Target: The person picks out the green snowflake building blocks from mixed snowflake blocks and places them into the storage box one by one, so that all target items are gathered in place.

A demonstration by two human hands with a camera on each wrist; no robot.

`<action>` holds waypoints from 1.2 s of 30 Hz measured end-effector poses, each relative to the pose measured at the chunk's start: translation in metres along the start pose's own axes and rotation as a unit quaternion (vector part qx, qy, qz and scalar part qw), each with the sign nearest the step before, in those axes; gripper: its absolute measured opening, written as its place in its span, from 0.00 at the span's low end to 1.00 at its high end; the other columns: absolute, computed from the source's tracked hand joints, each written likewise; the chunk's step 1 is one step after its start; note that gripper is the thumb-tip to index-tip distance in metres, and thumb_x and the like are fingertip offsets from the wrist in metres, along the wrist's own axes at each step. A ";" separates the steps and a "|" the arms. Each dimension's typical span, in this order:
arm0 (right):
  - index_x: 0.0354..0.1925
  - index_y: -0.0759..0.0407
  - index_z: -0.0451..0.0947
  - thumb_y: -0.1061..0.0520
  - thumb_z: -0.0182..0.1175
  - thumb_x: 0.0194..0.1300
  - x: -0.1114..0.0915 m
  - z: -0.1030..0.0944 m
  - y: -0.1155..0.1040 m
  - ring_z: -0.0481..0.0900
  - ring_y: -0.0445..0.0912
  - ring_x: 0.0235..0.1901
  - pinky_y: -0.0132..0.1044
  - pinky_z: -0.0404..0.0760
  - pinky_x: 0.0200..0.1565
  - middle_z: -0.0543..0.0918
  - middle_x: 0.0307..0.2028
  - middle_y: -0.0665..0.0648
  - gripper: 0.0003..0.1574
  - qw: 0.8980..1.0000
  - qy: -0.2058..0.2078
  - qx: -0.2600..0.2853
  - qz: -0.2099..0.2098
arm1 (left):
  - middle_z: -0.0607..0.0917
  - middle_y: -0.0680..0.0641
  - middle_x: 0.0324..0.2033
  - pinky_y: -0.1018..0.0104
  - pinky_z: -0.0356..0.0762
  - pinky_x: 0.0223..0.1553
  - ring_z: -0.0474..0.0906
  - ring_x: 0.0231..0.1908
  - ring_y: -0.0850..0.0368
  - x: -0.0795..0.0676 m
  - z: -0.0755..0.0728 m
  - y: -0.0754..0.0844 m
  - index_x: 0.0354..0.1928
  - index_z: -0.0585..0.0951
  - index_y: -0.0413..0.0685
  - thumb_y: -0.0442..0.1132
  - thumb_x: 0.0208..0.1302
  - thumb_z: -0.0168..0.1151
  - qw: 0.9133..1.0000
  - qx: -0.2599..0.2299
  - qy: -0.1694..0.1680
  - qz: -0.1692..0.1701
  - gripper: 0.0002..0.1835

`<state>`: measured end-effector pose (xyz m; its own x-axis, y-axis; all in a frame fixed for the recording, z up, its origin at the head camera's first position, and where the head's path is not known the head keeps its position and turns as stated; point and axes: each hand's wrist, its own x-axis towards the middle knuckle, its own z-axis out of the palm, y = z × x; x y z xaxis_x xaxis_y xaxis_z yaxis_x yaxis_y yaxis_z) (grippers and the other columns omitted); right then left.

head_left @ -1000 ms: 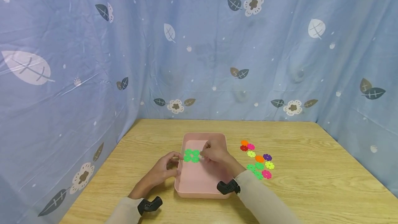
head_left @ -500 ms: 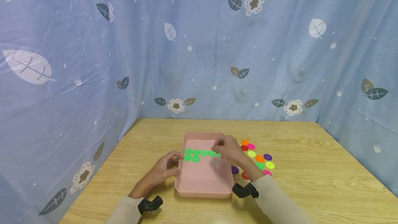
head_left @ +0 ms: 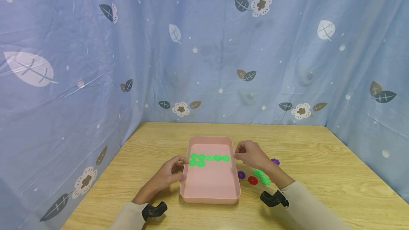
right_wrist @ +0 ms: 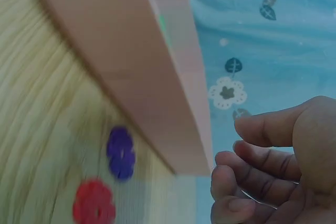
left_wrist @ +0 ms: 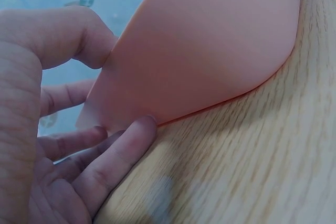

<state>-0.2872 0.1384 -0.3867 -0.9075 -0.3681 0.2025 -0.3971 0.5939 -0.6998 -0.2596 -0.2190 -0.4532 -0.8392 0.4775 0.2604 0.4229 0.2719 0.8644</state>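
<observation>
The pink tray (head_left: 209, 191) stands on the table. Inside it, several green flower-shaped plastic discs (head_left: 217, 158) form a row, with more below its left end. My left hand (head_left: 169, 172) holds the tray's left side; in the left wrist view, the fingers of my left hand (left_wrist: 79, 145) lie against the tray wall (left_wrist: 210, 40). Just past the right rim is my right hand (head_left: 250, 154), fingers loosely curled. The right wrist view shows nothing within my right hand (right_wrist: 268, 166), close to the tray's outer wall (right_wrist: 115, 40).
Right of the tray lie loose discs: a purple disc (head_left: 241, 175), a red disc (head_left: 252, 180), green discs (head_left: 265, 180) and another purple disc (head_left: 275, 161). My right hand and forearm hide others. A blue patterned curtain (head_left: 220, 45) surrounds the wooden table (head_left: 319, 173).
My right hand has moved right, out of the tray and past its rim, uncovering the green row's right end. My left hand has stayed at the left side.
</observation>
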 end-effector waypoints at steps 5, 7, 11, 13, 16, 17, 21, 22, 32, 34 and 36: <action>0.31 0.60 0.79 0.62 0.65 0.65 -0.012 -0.014 0.009 0.74 0.44 0.23 0.37 0.74 0.27 0.79 0.25 0.55 0.06 1.000 -0.019 -0.024 -0.001 | 0.79 0.33 0.51 0.59 0.77 0.46 0.76 0.48 0.42 0.000 0.001 -0.001 0.58 0.73 0.37 0.33 0.59 0.64 1.000 -0.001 -0.004 0.002 0.24; 0.31 0.60 0.79 0.62 0.66 0.64 -0.016 -0.019 0.015 0.74 0.44 0.25 0.37 0.74 0.29 0.79 0.25 0.52 0.06 0.999 -0.024 -0.039 0.000 | 0.79 0.34 0.52 0.59 0.77 0.46 0.77 0.48 0.43 0.000 0.001 -0.001 0.58 0.73 0.37 0.34 0.59 0.64 1.000 0.000 -0.005 -0.002 0.24; 0.34 0.60 0.79 0.61 0.68 0.62 -0.022 -0.028 0.029 0.74 0.44 0.27 0.37 0.74 0.31 0.80 0.28 0.50 0.06 0.997 -0.041 -0.064 -0.011 | 0.79 0.35 0.52 0.58 0.77 0.46 0.77 0.48 0.43 0.000 0.001 -0.002 0.59 0.73 0.37 0.35 0.58 0.65 1.000 0.003 -0.004 -0.012 0.26; 0.36 0.62 0.79 0.61 0.69 0.61 -0.026 -0.032 0.037 0.75 0.43 0.28 0.36 0.75 0.31 0.80 0.28 0.50 0.08 0.996 -0.054 -0.075 -0.021 | 0.79 0.35 0.52 0.58 0.77 0.46 0.77 0.47 0.43 0.000 0.001 -0.002 0.59 0.73 0.37 0.35 0.58 0.65 1.000 0.004 -0.004 -0.015 0.26; 0.39 0.64 0.80 0.61 0.71 0.60 -0.030 -0.035 0.045 0.76 0.43 0.30 0.35 0.76 0.31 0.81 0.30 0.50 0.11 0.994 -0.074 -0.080 -0.024 | 0.79 0.36 0.53 0.58 0.76 0.47 0.76 0.48 0.43 0.000 0.000 -0.001 0.58 0.73 0.37 0.35 0.58 0.64 1.000 0.006 -0.001 -0.015 0.25; 0.40 0.65 0.80 0.61 0.71 0.59 -0.031 -0.035 0.048 0.76 0.44 0.30 0.35 0.76 0.32 0.81 0.30 0.50 0.12 0.993 -0.079 -0.081 -0.024 | 0.78 0.36 0.53 0.57 0.76 0.47 0.76 0.48 0.43 -0.001 0.000 -0.001 0.58 0.73 0.38 0.35 0.58 0.64 1.000 0.006 0.000 -0.014 0.25; 0.40 0.64 0.81 0.62 0.74 0.55 -0.035 -0.035 0.053 0.76 0.44 0.32 0.35 0.77 0.33 0.81 0.31 0.50 0.15 0.992 -0.087 -0.085 -0.015 | 0.78 0.36 0.54 0.58 0.77 0.47 0.75 0.48 0.43 -0.001 -0.001 -0.001 0.59 0.73 0.38 0.35 0.59 0.64 1.000 0.008 -0.001 -0.010 0.25; 0.40 0.64 0.82 0.62 0.76 0.53 -0.036 -0.034 0.054 0.76 0.44 0.32 0.35 0.77 0.33 0.81 0.30 0.50 0.16 0.992 -0.087 -0.085 -0.012 | 0.78 0.36 0.54 0.58 0.77 0.46 0.75 0.48 0.43 -0.001 -0.001 -0.001 0.59 0.73 0.38 0.35 0.59 0.64 1.000 0.008 -0.002 -0.010 0.25; 0.32 0.59 0.84 0.63 0.79 0.48 -0.039 -0.031 0.059 0.77 0.43 0.32 0.35 0.79 0.35 0.82 0.29 0.49 0.14 0.991 -0.086 -0.101 -0.017 | 0.78 0.36 0.53 0.60 0.77 0.46 0.75 0.48 0.44 0.000 0.000 -0.002 0.59 0.73 0.39 0.36 0.59 0.64 1.000 0.014 -0.002 -0.012 0.25; 0.31 0.60 0.84 0.64 0.79 0.48 -0.038 -0.030 0.060 0.77 0.43 0.32 0.35 0.79 0.34 0.82 0.29 0.49 0.13 0.991 -0.087 -0.098 -0.014 | 0.78 0.36 0.53 0.60 0.77 0.46 0.75 0.48 0.44 0.000 -0.001 -0.002 0.58 0.73 0.39 0.35 0.59 0.64 1.000 0.013 -0.001 -0.010 0.24; 0.31 0.60 0.84 0.64 0.78 0.48 -0.037 -0.030 0.060 0.77 0.43 0.31 0.35 0.80 0.34 0.82 0.29 0.50 0.12 0.992 -0.087 -0.095 -0.012 | 0.78 0.35 0.53 0.60 0.77 0.46 0.75 0.48 0.44 0.000 -0.001 -0.001 0.58 0.73 0.39 0.35 0.59 0.64 1.000 0.010 -0.001 -0.006 0.24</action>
<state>-0.2813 0.2097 -0.4156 -0.8667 -0.4916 0.0851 -0.4519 0.7013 -0.5513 -0.2607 -0.2200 -0.4538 -0.8434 0.4764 0.2484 0.4196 0.2953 0.8584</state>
